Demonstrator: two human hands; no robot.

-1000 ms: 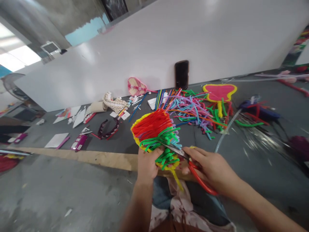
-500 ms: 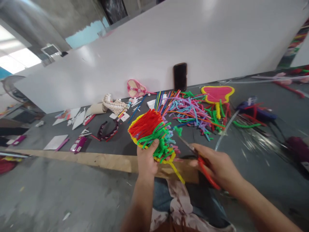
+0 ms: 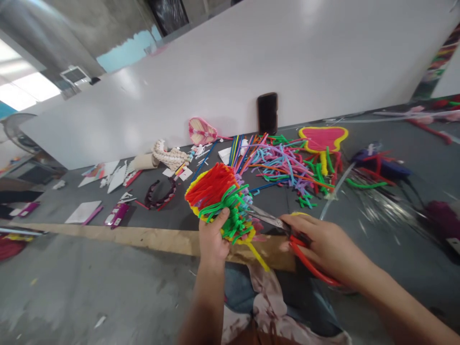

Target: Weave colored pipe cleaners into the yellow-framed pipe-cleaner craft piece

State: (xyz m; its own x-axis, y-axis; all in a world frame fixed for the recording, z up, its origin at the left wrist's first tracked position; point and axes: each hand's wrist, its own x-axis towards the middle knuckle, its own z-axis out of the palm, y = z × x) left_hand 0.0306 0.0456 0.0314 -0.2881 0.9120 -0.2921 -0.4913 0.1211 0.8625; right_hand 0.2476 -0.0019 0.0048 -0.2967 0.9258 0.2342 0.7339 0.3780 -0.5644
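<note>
My left hand [image 3: 215,235] is closed on a pipe-cleaner craft piece [image 3: 212,187], its thumb pressed over the green strands. The piece has red, green, lilac and blue pipe cleaners, a yellow edge and a yellow stem slanting down to the right. In my right hand [image 3: 319,239] is a pair of scissors [image 3: 268,218] with red handles. The blades reach left to the piece's right side, among the blue and green ends; whether they are cutting a strand I cannot tell. Past them lies a loose pile of cut pipe cleaners [image 3: 283,163].
A phone [image 3: 267,113] leans on the white partition [image 3: 230,72]. Near it are a pink-and-yellow butterfly-shaped piece [image 3: 323,139] and a pink leaf-shaped piece [image 3: 202,131]. On the left lie a braided headband [image 3: 160,195] and a purple box [image 3: 117,215]. A glue gun [image 3: 381,163] rests at right.
The scissors have moved up to the piece's right side. A green bit that was by the blades now lies on the table near the pile. My left hand shifted slightly left with the piece.
</note>
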